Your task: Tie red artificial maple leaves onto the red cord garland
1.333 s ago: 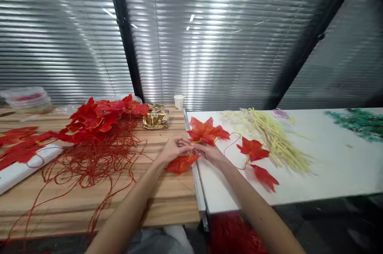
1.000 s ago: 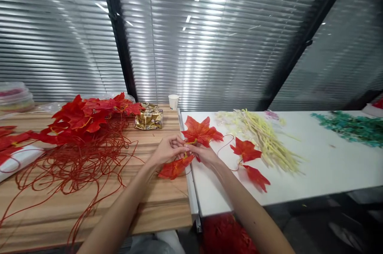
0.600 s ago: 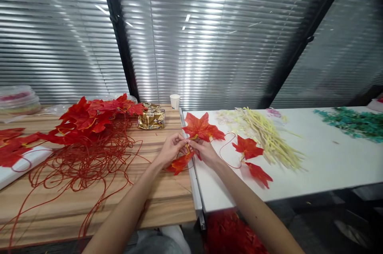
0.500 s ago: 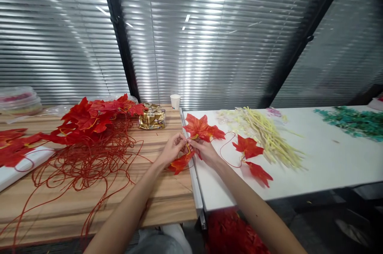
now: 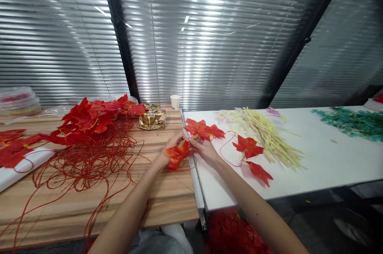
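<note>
Over the seam between the two tables, my left hand [image 5: 172,147] and my right hand [image 5: 204,150] meet with fingers pinched at the stems of red fabric leaves. One orange-red leaf [image 5: 177,155] lies across the fingers of my left hand and partly hides them. Just beyond my right hand rests a pair of red leaves [image 5: 199,128]. A thin red cord [image 5: 222,155] runs right from there to two more leaves [image 5: 248,147] on the white table. The exact spot gripped between the fingertips is too small to make out.
A tangle of red cord [image 5: 86,162] and a heap of red leaves [image 5: 86,118] cover the wooden table's left. Behind stand a gold packet [image 5: 152,120] and a paper cup [image 5: 175,102]. Yellow stems [image 5: 269,138] and green foliage [image 5: 353,122] lie on the white table [image 5: 329,166].
The leaf below my hands has swung up and left, now lying over my left hand's fingers. Both hands stay in nearly the same place.
</note>
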`<state>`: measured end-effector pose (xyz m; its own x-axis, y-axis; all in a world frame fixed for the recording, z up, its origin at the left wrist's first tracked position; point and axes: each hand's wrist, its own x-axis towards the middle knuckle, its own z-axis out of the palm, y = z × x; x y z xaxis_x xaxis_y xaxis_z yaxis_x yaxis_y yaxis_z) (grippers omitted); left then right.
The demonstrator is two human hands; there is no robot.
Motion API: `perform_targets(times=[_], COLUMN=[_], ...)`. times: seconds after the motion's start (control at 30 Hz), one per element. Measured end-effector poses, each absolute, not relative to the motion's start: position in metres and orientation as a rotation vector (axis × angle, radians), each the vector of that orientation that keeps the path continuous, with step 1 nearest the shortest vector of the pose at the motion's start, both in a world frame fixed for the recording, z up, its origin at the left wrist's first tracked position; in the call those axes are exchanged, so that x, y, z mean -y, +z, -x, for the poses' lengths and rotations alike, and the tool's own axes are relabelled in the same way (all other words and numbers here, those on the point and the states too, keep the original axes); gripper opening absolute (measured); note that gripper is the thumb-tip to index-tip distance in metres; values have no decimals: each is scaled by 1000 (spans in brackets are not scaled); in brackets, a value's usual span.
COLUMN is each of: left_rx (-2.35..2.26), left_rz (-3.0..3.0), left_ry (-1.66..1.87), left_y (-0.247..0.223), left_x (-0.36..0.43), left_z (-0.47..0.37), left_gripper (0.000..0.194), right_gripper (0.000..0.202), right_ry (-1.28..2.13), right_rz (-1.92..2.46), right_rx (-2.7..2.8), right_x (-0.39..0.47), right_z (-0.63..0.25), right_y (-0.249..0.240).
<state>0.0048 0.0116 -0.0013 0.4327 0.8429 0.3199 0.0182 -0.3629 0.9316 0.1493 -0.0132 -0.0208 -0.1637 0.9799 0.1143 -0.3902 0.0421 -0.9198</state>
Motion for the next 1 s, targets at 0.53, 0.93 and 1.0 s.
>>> perform_targets(times=[0.53, 0.93, 1.0], left_rx=[-777, -829, -787], left_rz=[-1485, -1419, -1411], left_ry=[1106, 1104, 1067], left_y=[4, 1, -1], left_x=[-5, -9, -10], left_z=[-8, -2, -2], left_gripper=[35, 38, 40], right_gripper=[26, 24, 23], right_ry=[1369, 1399, 1375], right_rz=[797, 812, 820], right_rx=[1012, 1216, 1243], right_x=[11, 17, 19], right_z=[-156, -157, -156], right_y=[-19, -11, -8])
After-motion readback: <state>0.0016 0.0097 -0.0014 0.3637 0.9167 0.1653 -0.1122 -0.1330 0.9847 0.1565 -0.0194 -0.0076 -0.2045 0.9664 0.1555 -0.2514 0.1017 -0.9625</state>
